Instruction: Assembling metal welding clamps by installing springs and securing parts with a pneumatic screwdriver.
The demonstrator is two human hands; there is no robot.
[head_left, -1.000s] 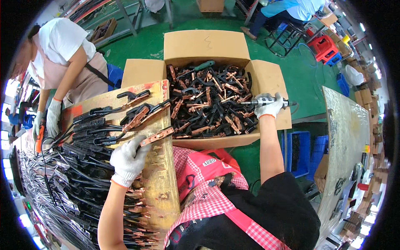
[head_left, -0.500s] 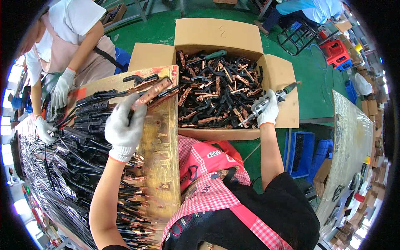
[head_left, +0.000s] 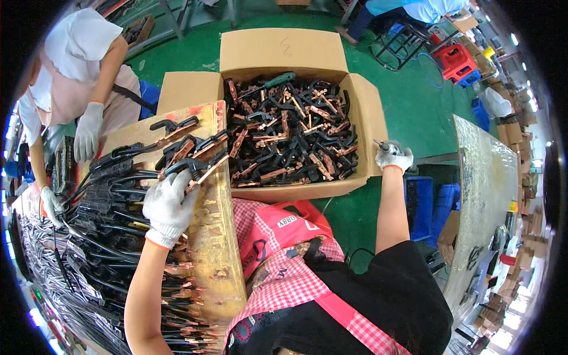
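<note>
My left hand (head_left: 171, 204), in a white glove, is closed around an electrode holder with a black lever and copper jaws (head_left: 212, 170), at the edge of the wooden board. Beside it lie more black-and-copper electrode holders (head_left: 177, 151) with black cables running left. My right hand (head_left: 395, 158), also gloved, grips a grey power screwdriver (head_left: 387, 146) off the right flap of the carton; most of the tool is hidden by the fingers. The open carton (head_left: 296, 192) is filled with loose electrode holder parts (head_left: 290, 130), and a green-handled tool (head_left: 279, 80) lies on top.
A wooden board (head_left: 216, 254) carries rows of cabled holders. On the left, a co-worker's gloved hands (head_left: 89, 131) rest among cables. A blue crate (head_left: 420, 207) and a tilted panel (head_left: 485, 207) stand at right. Farther back are red stools (head_left: 455, 62) and a seated person (head_left: 408, 9).
My left hand has brought the copper-jawed holder down near the other holders. My right hand has swung the screwdriver away from the carton's opening and turned it. The whole view has shifted slightly.
</note>
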